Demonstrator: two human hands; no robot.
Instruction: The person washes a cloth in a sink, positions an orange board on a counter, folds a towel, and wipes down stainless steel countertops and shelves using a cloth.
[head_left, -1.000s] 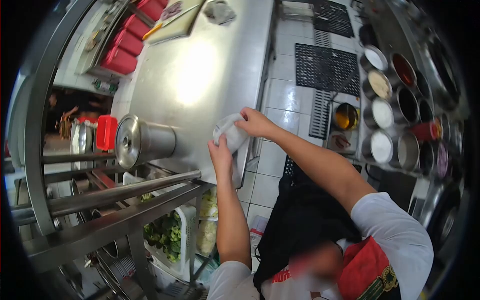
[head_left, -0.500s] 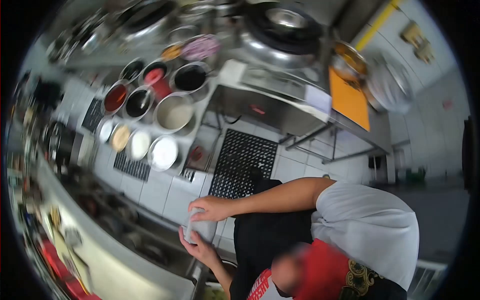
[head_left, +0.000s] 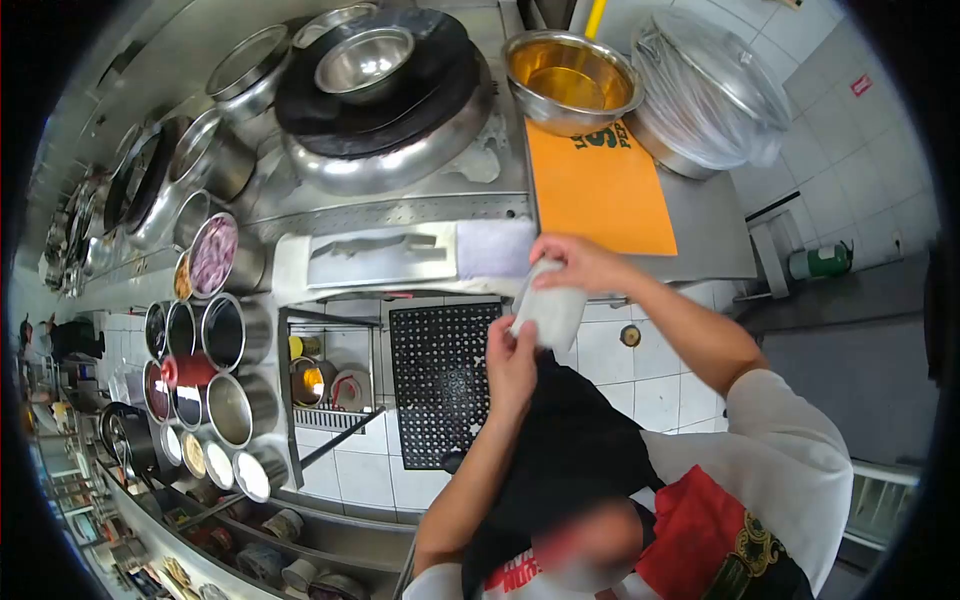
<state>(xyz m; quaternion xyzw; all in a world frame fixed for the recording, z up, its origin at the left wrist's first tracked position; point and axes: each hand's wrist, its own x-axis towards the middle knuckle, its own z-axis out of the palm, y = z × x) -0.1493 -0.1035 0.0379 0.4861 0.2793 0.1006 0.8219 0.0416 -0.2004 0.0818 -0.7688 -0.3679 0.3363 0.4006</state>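
Between both hands, in front of my body, is a whitish, rounded-box-shaped container, held tilted. My left hand grips its lower left side, thumb and fingers pressed against it. From above, my right hand closes on its upper edge. Blur and my fingers hide the details of its rim. Close to my right hand lies a folded pale cloth on the counter's front ledge. An orange sheet covers part of the steel table just beyond that hand.
A gold-toned steel bowl and a plastic-wrapped pot stand at the back right. The wok station carries a small metal bowl. Several ingredient pots, including one of chopped onion, line the left. A black rubber mat lies below.
My view has swung toward the stove and right-hand table. Both hands, still on the container, have moved up and right in view, nearer the counter ledge.
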